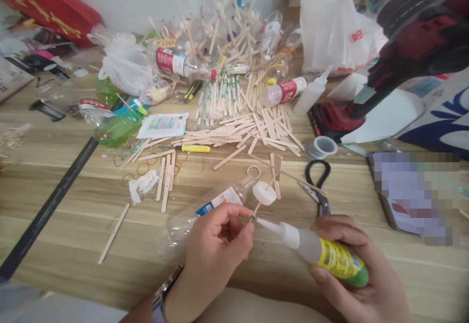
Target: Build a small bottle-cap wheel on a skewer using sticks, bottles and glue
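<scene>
Between thumb and index finger, my left hand pinches the lower end of a thin wooden stick. A white disc sits on that stick above the fingertips. My right hand is wrapped round a glue bottle with a yellow label, tilted with its white nozzle pointing left. The nozzle tip is close to the stick at my left fingertips; whether they touch I cannot tell. Behind my left hand a clear plastic bottle lies on its side.
Black-handled scissors and a phone lie at the right. Farther back are a wire spool, a yellow knife, many wooden sticks, a red power tool and a white squeeze bottle.
</scene>
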`<state>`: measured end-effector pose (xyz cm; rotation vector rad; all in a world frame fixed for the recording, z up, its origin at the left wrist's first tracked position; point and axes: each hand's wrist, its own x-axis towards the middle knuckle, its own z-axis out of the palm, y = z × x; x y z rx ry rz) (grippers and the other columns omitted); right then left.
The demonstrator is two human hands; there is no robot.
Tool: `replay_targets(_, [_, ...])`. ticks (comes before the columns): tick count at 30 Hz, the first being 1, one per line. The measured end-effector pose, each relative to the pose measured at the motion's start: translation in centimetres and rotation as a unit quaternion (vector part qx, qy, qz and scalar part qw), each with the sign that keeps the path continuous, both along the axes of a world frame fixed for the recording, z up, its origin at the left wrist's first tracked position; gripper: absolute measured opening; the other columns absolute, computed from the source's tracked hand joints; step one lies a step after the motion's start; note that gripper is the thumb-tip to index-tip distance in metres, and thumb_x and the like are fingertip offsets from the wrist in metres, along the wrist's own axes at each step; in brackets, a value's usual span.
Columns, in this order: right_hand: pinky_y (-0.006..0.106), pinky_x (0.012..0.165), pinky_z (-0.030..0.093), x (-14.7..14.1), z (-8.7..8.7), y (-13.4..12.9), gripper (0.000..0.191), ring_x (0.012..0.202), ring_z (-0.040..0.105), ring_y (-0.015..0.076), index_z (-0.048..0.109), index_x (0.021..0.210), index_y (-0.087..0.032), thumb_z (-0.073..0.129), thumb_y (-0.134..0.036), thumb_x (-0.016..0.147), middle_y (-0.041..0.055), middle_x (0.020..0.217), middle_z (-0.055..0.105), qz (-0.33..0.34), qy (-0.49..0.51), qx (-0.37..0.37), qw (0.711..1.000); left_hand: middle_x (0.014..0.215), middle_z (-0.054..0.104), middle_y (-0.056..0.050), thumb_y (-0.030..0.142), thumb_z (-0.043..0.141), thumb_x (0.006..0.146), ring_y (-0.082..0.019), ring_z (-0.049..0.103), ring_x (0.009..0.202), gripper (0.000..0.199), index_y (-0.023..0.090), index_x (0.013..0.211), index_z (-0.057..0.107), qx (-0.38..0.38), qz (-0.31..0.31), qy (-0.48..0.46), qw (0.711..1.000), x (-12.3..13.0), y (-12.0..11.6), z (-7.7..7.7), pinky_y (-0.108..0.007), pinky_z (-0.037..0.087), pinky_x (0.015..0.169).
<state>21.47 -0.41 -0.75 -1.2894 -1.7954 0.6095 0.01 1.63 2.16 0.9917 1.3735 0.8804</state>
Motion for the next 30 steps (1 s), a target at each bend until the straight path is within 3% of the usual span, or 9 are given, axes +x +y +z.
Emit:
replay_targets(5, [0.034,0.067,0.054,0.07,0.08,0.03,0.025,0.083,0.061,0.0237,0.052,0.103,-0.028,0.063,-0.026,0.08,0.0062,0.092,0.058,0.003,-0.007,0.006,1.0,0.058,0.053,0.004,0.024,0.061,0.082,-0.009,0.053,0.049,0.01,0.02,0.088,0.069,0.047,-0.028,0.056,0.997,-0.46,-0.26,-0.77,-0.018,0.044,0.048])
replay_targets(18, [0.032,0.064,0.053,-0.14,0.21,0.16,0.024,0.078,0.063,0.0221,0.055,0.098,-0.026,0.066,-0.024,0.077,0.0044,0.088,0.06,-0.007,-0.028,0.03,0.999,0.057,0.052,0.006,0.02,0.059,0.082,-0.008,0.054,0.049,0.011,0.021,0.086,0.069,0.132,-0.027,0.113,0.984,-0.29,-0.38,-0.67,-0.017,0.045,0.05])
replay_targets(30, [0.031,0.065,0.053,-0.22,0.3,0.19,0.022,0.08,0.064,0.0226,0.055,0.098,-0.025,0.064,-0.025,0.078,0.005,0.089,0.061,-0.013,-0.038,0.024,0.999,0.058,0.061,0.006,0.013,0.058,0.082,-0.006,0.058,0.05,0.013,0.02,0.088,0.067,0.253,-0.032,0.236,0.938,-0.2,-0.48,-0.65,-0.014,0.047,0.053])
